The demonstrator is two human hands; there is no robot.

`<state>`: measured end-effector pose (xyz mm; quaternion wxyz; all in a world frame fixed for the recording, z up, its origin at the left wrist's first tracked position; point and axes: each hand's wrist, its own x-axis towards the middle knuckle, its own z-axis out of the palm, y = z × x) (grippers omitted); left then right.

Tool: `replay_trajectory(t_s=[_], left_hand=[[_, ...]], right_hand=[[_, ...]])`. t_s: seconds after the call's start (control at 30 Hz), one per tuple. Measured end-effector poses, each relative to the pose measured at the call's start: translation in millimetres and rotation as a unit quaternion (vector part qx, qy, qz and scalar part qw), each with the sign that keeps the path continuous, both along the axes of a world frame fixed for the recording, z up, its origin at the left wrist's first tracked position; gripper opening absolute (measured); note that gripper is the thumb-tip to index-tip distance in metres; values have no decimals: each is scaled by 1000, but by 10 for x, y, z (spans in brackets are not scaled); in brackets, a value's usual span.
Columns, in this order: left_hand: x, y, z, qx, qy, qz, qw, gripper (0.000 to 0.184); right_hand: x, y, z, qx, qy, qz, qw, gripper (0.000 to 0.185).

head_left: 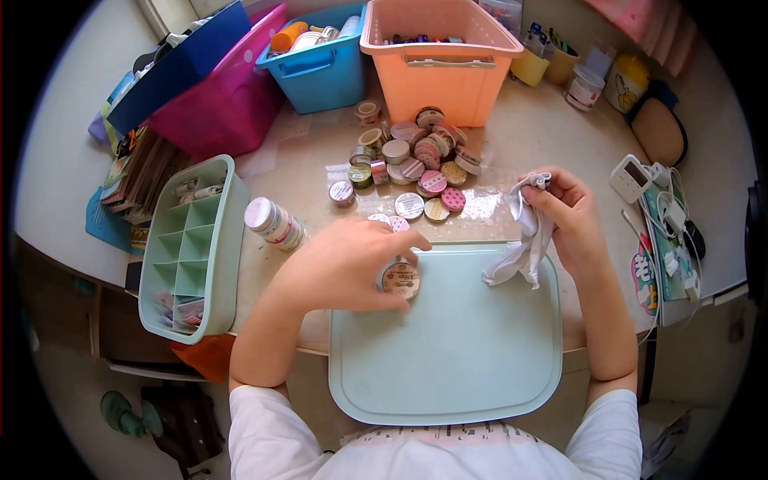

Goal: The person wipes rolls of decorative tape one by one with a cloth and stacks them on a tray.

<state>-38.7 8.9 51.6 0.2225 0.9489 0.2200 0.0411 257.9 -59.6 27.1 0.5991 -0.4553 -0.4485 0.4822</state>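
Note:
My left hand (344, 260) is curled around a roll of washi tape (401, 281) with a brown printed face, over the left part of a pale green lid (456, 344). Its thumb and fingers lie along the roll's sides. A crumpled white cloth (528, 236) hangs from my right hand (566, 216), pinched between thumb and fingers above the lid's far right corner. Beyond the lid is a heap of tape rolls (432, 182), pink, green, brown and white. To the left of my left hand stands a stack of tape rolls (274, 224).
A green divided box (226, 264) stands at the left. Along the back are a magenta bin (212, 112), a blue bin (320, 84) and an orange bin (440, 80). A white timer (630, 178) and cables lie at the right. The lid overhangs the table's front edge.

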Motion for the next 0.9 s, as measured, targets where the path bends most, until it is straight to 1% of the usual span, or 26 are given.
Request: replay_trajectory(t_s=[0.13,0.2,0.23,0.3,0.37,0.4,0.47,0.5,0.57,0.6,0.63,0.67,0.7,0.73,0.8,0.83,0.9], left_hand=[[14,-50,45,17,-9,-5,1000,61],[29,-65,43,-9,17,-9,1000,57],[33,-67,27,-7,15,-10,1000,57],[33,-69,-26,17,11,-30,999,51],[36,-68,-43,24,12,-36,999,49],[37,-73,-49,29,14,-41,999,46],[50,-91,-55,27,11,-38,999,46],[55,-100,-54,24,9,-33,999,46],[57,-105,-40,24,17,-32,999,46],[59,-105,-32,23,26,-31,999,46],[51,-109,-31,25,27,-35,999,46],[36,-108,-32,35,-10,-32,999,46],[32,-97,-28,45,-48,-27,997,46],[42,-90,-6,47,-51,-28,997,46],[60,-103,37,14,-85,35,996,41],[75,-86,19,14,-87,37,995,41],[111,19,-47,-2,-149,183,972,32]], right_hand=[[26,23,19,11,5,-21,1000,11],[53,34,11,14,2,-24,1000,11],[71,48,-10,18,-4,-23,1000,11],[105,52,17,23,-11,-23,999,11],[132,42,107,-59,-72,-18,996,16],[128,65,62,-58,-73,-19,996,16],[85,164,-123,-3,-238,-102,966,22],[25,212,-161,51,-353,-123,926,32],[-15,396,-386,154,-476,-137,855,38],[-55,475,-464,154,-476,-140,854,38],[-99,546,-526,155,-507,-142,836,39],[-113,593,-570,157,-537,-144,816,41],[-97,617,-599,159,-538,-148,814,41],[-77,637,-615,138,-533,-143,822,39],[-57,666,-642,118,-530,-134,829,38],[-59,678,-651,132,-538,-143,820,36],[-82,711,-659,146,-542,-152,813,35]])
